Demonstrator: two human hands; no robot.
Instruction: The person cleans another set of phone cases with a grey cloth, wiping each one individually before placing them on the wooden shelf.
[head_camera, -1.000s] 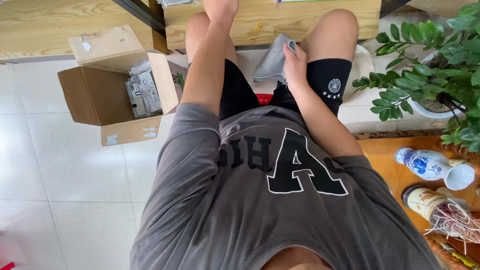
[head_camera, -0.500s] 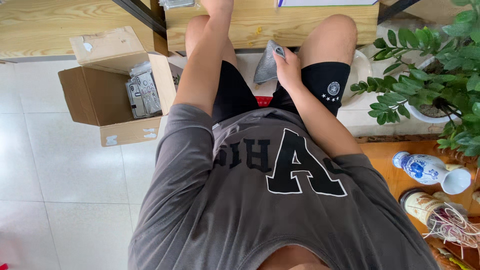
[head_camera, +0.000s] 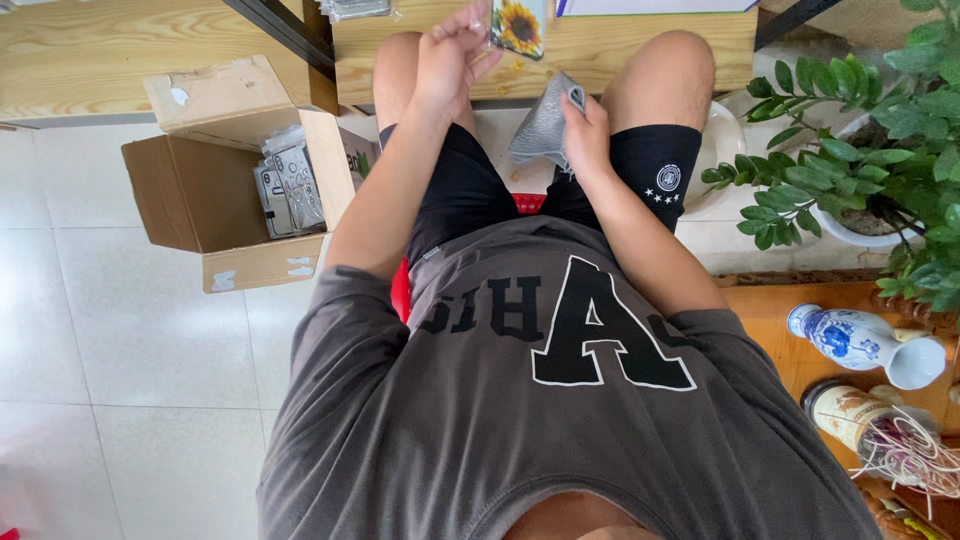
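Two bare hands show in the head view, both up near the edge of the light wooden table. The left hand is raised, and its fingers are bent and pinched on the flat rectangular phone case with a yellow sunflower picture. The case stands upright and its top runs out of the picture. The right hand is lower, just above the right knee. It is closed on a soft grey cloth, which hangs bunched to its left. The hands are apart, with the cloth below the case and not touching it.

Left of the left hand, well apart, an open brown cardboard box sits on the pale floor tiles, with more clear-wrapped cases inside. Between box and leg is bare floor. Right of the right hand stand a leafy green plant in a white pot and a blue and white vase lying on its side.
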